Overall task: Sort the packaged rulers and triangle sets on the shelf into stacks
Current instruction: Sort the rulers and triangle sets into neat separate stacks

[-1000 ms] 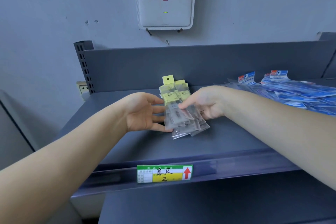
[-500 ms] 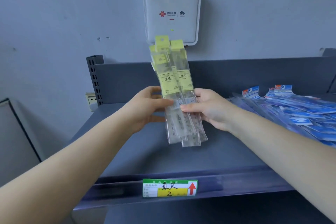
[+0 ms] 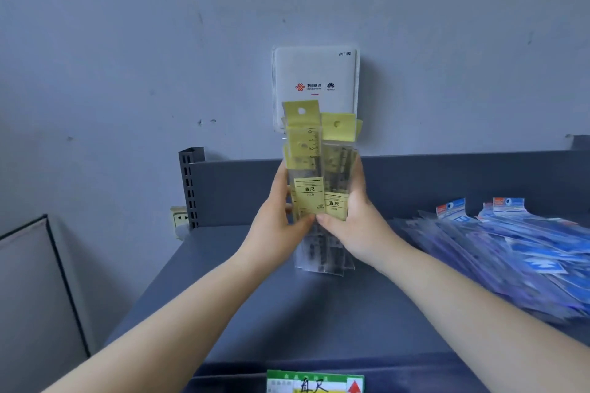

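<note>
A bundle of clear packaged rulers [image 3: 321,169] with yellow header cards stands upright above the grey shelf [image 3: 287,313], lower ends near the shelf surface. My left hand [image 3: 281,220] grips the bundle's left side and my right hand [image 3: 354,220] grips its right side, thumbs meeting at the front. A spread heap of blue packaged triangle sets [image 3: 517,252] lies on the shelf to the right, apart from both hands.
A white wall-mounted router [image 3: 316,73] hangs behind the rulers. The shelf's back panel [image 3: 463,182] and a slotted upright post [image 3: 190,185] bound the rear. A green and yellow price label [image 3: 314,383] sits on the front edge. A wall socket [image 3: 180,218] is left of the post.
Both hands lifted the ruler bundle from lying flat on the shelf to standing upright and squared it between them. The camera tilted up.
</note>
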Demonstrator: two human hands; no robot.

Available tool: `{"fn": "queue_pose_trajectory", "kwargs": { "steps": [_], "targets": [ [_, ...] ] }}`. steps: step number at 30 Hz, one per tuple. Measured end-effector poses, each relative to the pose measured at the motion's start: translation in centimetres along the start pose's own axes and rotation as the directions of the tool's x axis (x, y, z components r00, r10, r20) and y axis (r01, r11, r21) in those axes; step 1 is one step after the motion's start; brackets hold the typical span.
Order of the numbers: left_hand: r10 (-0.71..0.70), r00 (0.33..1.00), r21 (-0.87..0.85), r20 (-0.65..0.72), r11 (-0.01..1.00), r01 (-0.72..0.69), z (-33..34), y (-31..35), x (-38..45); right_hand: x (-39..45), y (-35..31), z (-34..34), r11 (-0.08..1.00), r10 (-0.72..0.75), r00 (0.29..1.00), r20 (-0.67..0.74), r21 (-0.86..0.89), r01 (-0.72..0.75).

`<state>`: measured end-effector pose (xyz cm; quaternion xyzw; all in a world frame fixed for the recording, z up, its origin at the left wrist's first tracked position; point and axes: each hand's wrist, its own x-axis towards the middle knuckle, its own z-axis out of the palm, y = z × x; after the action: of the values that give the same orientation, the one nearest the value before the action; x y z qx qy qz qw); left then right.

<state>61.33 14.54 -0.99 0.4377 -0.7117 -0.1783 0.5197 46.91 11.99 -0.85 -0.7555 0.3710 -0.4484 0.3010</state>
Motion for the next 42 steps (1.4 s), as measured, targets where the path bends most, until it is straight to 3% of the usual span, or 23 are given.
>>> {"fn": "queue_pose_trajectory", "kwargs": {
  "steps": [8, 14, 19, 26, 29, 32, 34, 36, 37, 38, 40, 42],
  "targets": [
    [-0.037, 0.998, -0.053, 0.047, 0.998, 0.039, -0.4, 0.5, 1.5, 1.6, -0.5, -1.3, 0.991, -0.07, 0.993, 0.096, 0.118, 0.059],
    [-0.05, 0.998, -0.205, 0.039, 0.977, 0.057, 0.9, -0.5, -0.9, -0.6, 1.0, 1.2, 0.995, -0.074, 0.994, 0.076, 0.077, 0.068],
    [-0.101, 0.995, -0.289, 0.008, 0.952, 0.099, 1.3, -0.8, -1.2, -1.2, 1.4, 2.0, 0.986, -0.094, 0.993, 0.07, 0.142, 0.083],
    [-0.106, 0.987, -0.496, 0.119, 0.855, 0.151, 1.3, -1.7, -1.1, -0.5, 0.8, 1.4, 0.994, -0.107, 0.994, -0.017, 0.021, 0.108],
    [-0.07, 0.986, -0.587, 0.15, 0.797, 0.146, 0.2, -1.4, -1.5, 0.4, -0.9, -0.2, 0.981, -0.08, 0.986, 0.15, -0.163, 0.104],
    [-0.196, 0.976, -0.596, -0.099, 0.797, 0.1, -2.6, -1.8, -1.3, 1.4, -2.3, -1.7, 0.883, 0.02, 0.937, 0.349, -0.446, 0.147],
    [-0.258, 0.914, -0.485, -0.313, 0.871, 0.08, -5.3, -2.4, -1.3, 1.9, -2.6, -2.1, 0.772, 0.136, 0.899, 0.416, -0.613, 0.167],
    [-0.118, 0.908, -0.181, -0.403, 0.982, 0.047, -7.8, -2.3, -1.8, 2.2, -2.2, -1.8, 0.666, 0.238, 0.863, 0.445, -0.722, 0.189],
    [-0.004, 0.927, 0.028, -0.375, 0.999, 0.016, -8.7, -2.2, -2.2, 2.3, -2.0, -1.4, 0.632, 0.276, 0.843, 0.461, -0.748, 0.202],
    [0.099, 0.949, 0.252, -0.299, 0.967, -0.022, -9.3, -1.9, -2.4, 2.3, -1.6, -0.9, 0.608, 0.305, 0.822, 0.481, -0.763, 0.22],
    [0.158, 0.986, 0.622, -0.054, 0.778, -0.09, -9.4, -1.6, -2.2, 2.5, -0.6, 0.2, 0.591, 0.345, 0.782, 0.519, -0.768, 0.249],
    [-0.02, 0.979, 0.82, 0.205, 0.549, -0.16, -8.1, -1.4, -1.7, 2.6, 0.1, 0.8, 0.613, 0.354, 0.766, 0.537, -0.751, 0.244]
  ]
}}
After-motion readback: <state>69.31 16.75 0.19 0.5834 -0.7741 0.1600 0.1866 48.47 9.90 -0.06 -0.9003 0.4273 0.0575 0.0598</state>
